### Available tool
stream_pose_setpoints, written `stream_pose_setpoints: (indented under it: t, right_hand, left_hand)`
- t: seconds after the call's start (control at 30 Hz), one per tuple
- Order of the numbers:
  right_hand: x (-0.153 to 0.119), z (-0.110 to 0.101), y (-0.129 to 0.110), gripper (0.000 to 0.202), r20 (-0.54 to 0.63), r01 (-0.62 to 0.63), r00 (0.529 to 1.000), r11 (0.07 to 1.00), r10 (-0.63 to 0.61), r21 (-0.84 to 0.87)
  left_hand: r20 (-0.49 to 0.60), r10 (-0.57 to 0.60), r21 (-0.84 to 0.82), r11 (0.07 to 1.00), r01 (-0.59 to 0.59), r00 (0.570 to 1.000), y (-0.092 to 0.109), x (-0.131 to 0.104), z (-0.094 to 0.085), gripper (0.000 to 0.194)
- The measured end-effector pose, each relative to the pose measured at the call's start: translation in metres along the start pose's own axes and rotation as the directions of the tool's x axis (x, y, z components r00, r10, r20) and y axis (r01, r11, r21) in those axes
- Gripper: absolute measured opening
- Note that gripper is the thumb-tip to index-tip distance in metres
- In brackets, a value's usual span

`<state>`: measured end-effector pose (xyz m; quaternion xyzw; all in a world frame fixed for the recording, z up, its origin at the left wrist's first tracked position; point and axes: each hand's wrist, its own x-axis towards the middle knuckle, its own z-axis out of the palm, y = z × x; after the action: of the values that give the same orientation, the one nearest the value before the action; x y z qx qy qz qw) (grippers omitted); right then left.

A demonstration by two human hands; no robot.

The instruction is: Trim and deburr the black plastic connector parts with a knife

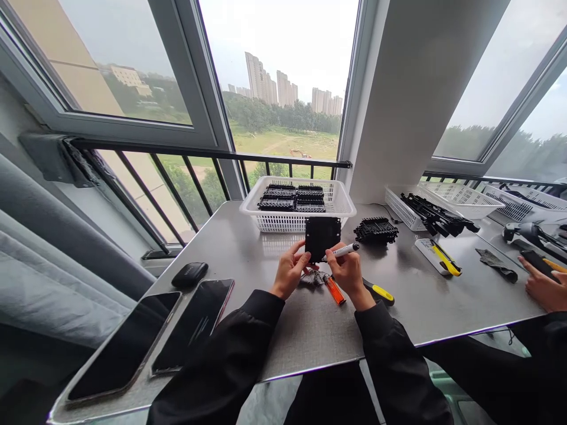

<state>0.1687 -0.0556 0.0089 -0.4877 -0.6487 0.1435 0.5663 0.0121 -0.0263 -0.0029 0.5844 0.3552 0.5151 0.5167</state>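
My left hand [290, 270] grips the lower left edge of a flat black square part [322, 237], held upright above the table. A white marker [343, 251] is pinched in my right hand [348, 273], its tip at the lower right of the black part. Beneath the hands lie a crumpled grey cloth [313, 278] and an orange lighter [335, 290]. A yellow and black handled tool [380, 293] rests beside my right wrist. Behind the black part stands a white basket [297, 223] with stacked black parts [292, 199] in it.
Two phones [126, 342] and a black case [189, 274] lie on the left of the table [310, 348]. To the right are a black stack [376, 230], a filled basket [401, 208] and a yellow cutter [446, 258]. Another person's hand [547, 290] is at far right.
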Motion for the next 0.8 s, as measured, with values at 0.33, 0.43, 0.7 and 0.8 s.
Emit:
stream_pose_setpoints:
  t: [0.33,0.43,0.7,0.8]
  right_hand:
    - [0.0019,-0.0023,0.0020,0.029,0.053,-0.020,0.998,1.000,0.020,0.005]
    - [0.0016,-0.0023,0.0036,0.030,0.057,-0.054,0.997,0.996,0.050,0.068]
    - [-0.0023,-0.0012,0.0021,0.014,-0.039,-0.075,0.995,0.959,0.089,0.272]
    - [-0.0023,-0.0020,0.0009,0.010,-0.077,-0.038,0.996,0.980,0.054,0.194]
  left_hand:
    - [-0.030,-0.011,0.001,1.000,0.011,0.999,0.0005,-0.0022,0.0009,0.060]
    - [-0.030,-0.027,0.004,1.000,0.027,0.999,0.0029,-0.0023,0.0005,0.061]
    - [-0.069,-0.067,-0.042,0.997,0.064,0.995,0.0048,0.0014,-0.0020,0.061]
    - [-0.059,-0.073,-0.037,0.997,0.071,0.996,0.0051,0.0011,-0.0019,0.057]
